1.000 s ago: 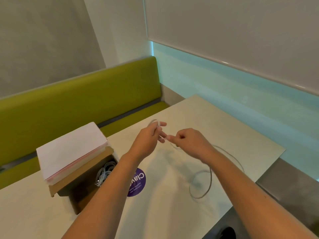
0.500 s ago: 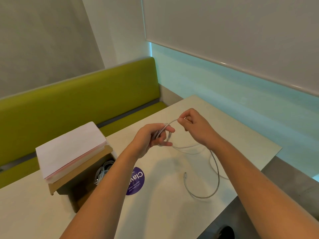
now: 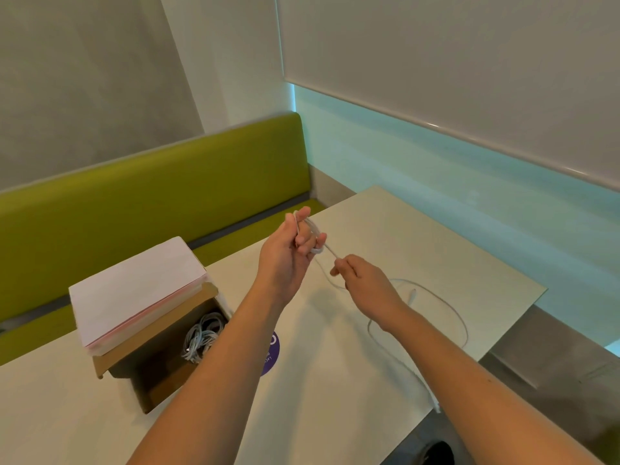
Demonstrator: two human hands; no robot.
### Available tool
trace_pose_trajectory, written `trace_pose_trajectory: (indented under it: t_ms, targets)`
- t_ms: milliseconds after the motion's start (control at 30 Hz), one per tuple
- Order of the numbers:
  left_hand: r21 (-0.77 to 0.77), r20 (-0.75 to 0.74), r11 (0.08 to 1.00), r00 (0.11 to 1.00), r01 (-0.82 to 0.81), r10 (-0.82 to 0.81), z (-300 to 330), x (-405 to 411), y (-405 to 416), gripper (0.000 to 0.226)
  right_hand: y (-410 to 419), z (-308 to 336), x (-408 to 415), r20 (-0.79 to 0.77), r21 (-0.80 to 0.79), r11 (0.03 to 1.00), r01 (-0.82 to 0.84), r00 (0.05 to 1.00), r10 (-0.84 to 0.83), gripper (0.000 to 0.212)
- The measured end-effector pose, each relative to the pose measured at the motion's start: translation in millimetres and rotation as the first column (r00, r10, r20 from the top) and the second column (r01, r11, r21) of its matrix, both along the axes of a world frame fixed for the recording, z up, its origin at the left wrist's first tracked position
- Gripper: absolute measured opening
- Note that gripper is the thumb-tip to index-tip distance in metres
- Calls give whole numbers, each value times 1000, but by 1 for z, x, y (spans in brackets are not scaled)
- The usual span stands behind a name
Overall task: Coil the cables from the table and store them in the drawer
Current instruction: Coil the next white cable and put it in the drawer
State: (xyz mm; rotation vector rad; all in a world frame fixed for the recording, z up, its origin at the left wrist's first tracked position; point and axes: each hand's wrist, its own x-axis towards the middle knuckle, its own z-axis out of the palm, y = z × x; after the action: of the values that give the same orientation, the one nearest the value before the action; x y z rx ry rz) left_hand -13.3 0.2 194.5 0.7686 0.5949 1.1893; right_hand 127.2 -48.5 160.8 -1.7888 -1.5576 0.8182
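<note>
Above table point(image 3: 419, 236), hands point(image 3: 364, 280) now farther apart.

The left hand point(image 3: 285, 250) is holding small loops of a thin white cable point(image 3: 432, 297) up over the pale table point(image 3: 436, 236). The right hand point(image 3: 365, 283), just below it, is pinching the same cable. An open brown cardboard drawer point(image 3: 161, 370) with coiled cables point(image 3: 203, 337) is sitting left of both hands.

A white stack of paper point(image 3: 134, 292) lies at nine o'clock. A round purple sticker point(image 3: 272, 352) sits near centre on the desk point(image 3: 419, 236). A green bench seat point(image 3: 151, 186) runs across ten o'clock.
</note>
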Motion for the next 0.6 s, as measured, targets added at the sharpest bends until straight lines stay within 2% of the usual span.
trace_pose_trajectory:
  t_ms: [100, 233, 400, 500, 600]
  targets:
    - [75, -129, 992, 985, -105, 114, 0, 4, 0, 34, -4, 2, 0, -22, -53, 999, -14, 1000, 13, 41]
    - [227, -382, 967, 903, -118, 199, -4, 8, -1, 33, -5, 5, 1, -42, -99, 994, -42, 998, 38, 32]
    - [340, -592, 939, 763, -55, 259, -13, 7, 1, 30, -4, 15, 7, 12, -172, 983, -60, 998, 63, 36]
    - [373, -723, 926, 644, 57, 252, -23, 8, 0, 33, -2, 23, 9, 60, -153, 985, -79, 994, 89, 43]
    - [379, -806, 914, 537, 144, 250, -32, 8, -3, 26, -1, 30, 12, 71, -169, 984, -62, 995, 75, 53]
